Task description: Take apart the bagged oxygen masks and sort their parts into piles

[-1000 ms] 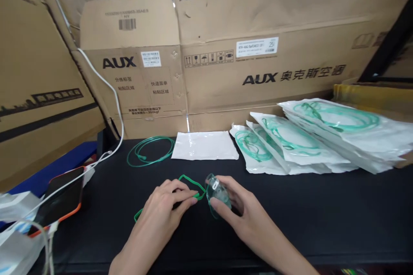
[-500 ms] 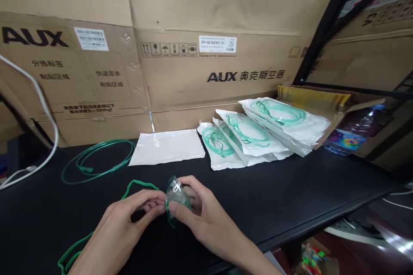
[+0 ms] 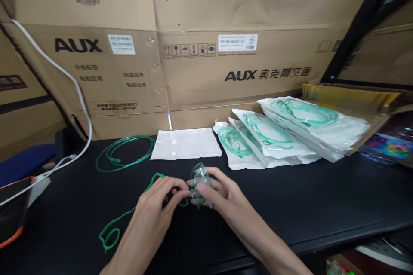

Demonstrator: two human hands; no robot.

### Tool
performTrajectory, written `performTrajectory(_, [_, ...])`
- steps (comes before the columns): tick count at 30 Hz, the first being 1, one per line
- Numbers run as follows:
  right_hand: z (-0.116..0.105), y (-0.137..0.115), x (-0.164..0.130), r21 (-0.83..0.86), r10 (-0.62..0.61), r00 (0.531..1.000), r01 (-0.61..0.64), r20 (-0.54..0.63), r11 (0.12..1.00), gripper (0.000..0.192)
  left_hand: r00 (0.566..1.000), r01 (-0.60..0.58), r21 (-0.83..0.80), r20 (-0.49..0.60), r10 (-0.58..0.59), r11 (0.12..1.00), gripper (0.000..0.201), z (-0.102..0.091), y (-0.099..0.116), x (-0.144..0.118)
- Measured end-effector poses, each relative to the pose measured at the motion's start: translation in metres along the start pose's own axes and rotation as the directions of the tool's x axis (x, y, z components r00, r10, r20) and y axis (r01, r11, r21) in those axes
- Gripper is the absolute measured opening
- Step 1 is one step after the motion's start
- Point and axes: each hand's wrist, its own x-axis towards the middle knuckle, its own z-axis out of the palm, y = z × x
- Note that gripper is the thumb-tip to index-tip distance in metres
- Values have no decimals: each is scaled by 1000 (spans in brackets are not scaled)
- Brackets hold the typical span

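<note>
My right hand grips a small clear plastic mask just above the black table. My left hand pinches the green elastic strap where it meets the mask; the strap trails left and loops on the table. A coil of green tubing lies behind my left hand. An empty white pouch lies flat behind the mask.
Several sealed white pouches holding green tubing are stacked at the right. Cardboard boxes wall the back. A phone in an orange case and a white cable sit at the left. A plastic bottle lies far right.
The view swung right, then partly back left. My hands stay together on the mask and strap; the mask has turned in my fingers and the strap's loop lies further left.
</note>
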Motion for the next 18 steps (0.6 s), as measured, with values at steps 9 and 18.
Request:
performTrajectory(9, [1, -5, 3, -42, 5, 1000, -6, -19, 999, 38, 1000, -3, -54, -7, 3, 999, 7, -1, 10, 0])
performTrajectory(18, [0, 2, 6, -161, -41, 999, 38, -14, 986, 37, 1000, -3, -51, 6, 4, 999, 8, -5, 13, 0])
